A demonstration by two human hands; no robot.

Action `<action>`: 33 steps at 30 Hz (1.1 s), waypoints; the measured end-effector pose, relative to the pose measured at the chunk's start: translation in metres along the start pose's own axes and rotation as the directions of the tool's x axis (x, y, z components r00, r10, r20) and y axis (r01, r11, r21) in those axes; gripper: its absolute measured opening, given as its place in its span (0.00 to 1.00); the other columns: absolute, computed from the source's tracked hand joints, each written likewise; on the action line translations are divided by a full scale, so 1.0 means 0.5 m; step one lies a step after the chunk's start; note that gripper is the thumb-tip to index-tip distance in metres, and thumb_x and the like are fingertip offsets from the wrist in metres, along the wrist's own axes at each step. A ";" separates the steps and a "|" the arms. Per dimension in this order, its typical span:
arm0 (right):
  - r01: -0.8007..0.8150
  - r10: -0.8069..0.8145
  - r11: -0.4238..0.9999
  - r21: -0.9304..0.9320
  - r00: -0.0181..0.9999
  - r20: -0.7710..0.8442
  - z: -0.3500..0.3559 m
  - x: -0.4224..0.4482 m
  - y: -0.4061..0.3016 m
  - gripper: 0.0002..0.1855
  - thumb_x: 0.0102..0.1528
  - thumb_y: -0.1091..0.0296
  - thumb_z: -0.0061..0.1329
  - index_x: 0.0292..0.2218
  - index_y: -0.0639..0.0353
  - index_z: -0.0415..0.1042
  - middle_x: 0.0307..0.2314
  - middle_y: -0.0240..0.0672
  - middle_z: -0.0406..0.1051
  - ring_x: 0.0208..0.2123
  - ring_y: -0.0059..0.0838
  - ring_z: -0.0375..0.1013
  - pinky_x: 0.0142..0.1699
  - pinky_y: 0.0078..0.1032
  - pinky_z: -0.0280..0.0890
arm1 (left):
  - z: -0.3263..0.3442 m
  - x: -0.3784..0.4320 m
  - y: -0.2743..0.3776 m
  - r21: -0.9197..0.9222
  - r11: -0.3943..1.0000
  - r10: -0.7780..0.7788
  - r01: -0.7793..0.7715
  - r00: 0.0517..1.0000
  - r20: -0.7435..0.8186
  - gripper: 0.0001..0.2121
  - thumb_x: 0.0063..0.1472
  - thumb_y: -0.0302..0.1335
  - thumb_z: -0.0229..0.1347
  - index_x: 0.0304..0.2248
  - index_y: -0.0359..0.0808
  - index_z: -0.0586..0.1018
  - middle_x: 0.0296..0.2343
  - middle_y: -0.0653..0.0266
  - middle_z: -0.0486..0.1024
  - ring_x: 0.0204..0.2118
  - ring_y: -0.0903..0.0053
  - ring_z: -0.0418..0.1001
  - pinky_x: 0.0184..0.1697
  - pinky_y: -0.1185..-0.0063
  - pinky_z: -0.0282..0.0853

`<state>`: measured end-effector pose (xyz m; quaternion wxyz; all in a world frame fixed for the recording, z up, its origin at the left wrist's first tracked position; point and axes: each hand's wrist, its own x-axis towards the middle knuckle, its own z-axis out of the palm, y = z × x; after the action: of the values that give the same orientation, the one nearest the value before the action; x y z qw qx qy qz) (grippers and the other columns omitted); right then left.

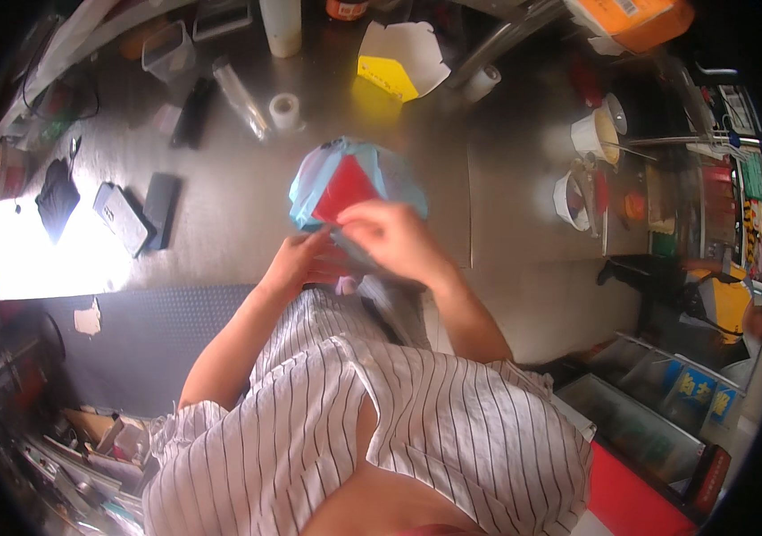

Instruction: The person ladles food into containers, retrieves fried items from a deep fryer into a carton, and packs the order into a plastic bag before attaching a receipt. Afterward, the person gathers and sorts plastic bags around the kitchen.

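Note:
In front of my body, at the near side of a metal countertop, lies a light-blue plastic bag with a red triangular piece on or in its middle. My right hand bends over the near tip of the red piece, its thumb and fingers pinched together there. Close beside it, my left hand is at the bag's near edge, fingers curled around thin, partly see-through material. The fingertips of both hands nearly meet. What lies under the right palm is hidden.
Beyond the bag stand a yellow and white open carton, a roll and a clear plastic container. Phones or dark flat cases lie at left. White paper bowls stand at right. A person in a yellow vest is far right.

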<state>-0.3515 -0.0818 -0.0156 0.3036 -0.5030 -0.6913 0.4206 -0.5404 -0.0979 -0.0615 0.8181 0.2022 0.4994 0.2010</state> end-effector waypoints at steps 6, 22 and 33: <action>-0.151 -0.196 0.859 -0.490 0.787 -0.585 -0.151 0.234 0.147 0.23 0.43 0.66 0.52 0.41 0.60 0.63 0.37 0.44 0.65 0.38 0.41 0.67 0.40 0.33 0.63 | 0.016 -0.061 0.061 0.294 0.926 0.266 -0.237 0.962 -0.065 0.13 0.58 0.29 0.43 0.27 0.24 0.71 0.23 0.55 0.73 0.21 0.72 0.72 0.24 0.81 0.70; -0.632 -0.113 0.687 -0.358 0.395 -0.912 0.106 -0.443 -0.005 0.05 0.42 0.71 0.44 0.26 0.57 0.65 0.21 0.34 0.64 0.23 0.35 0.67 0.24 0.29 0.62 | 0.303 0.050 -0.037 0.546 0.734 -0.051 -0.403 0.770 0.636 0.29 0.57 0.42 0.43 0.51 0.29 0.54 0.49 0.54 0.56 0.53 0.64 0.52 0.54 0.71 0.48; -0.585 -0.094 0.611 0.532 -0.722 -0.686 0.662 -0.884 -0.364 0.11 0.51 0.66 0.40 0.37 0.57 0.66 0.32 0.32 0.68 0.30 0.29 0.70 0.30 0.25 0.65 | 0.348 -0.222 -0.602 0.840 0.540 -0.816 -0.057 0.210 0.539 0.22 0.54 0.34 0.43 0.47 0.33 0.60 0.44 0.58 0.63 0.46 0.69 0.63 0.43 0.73 0.63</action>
<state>-0.5739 -0.6189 -0.0056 0.4101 -0.8436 0.1508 -0.3120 -0.3925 -0.4318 -0.0667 0.8100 0.4264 0.0119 -0.4024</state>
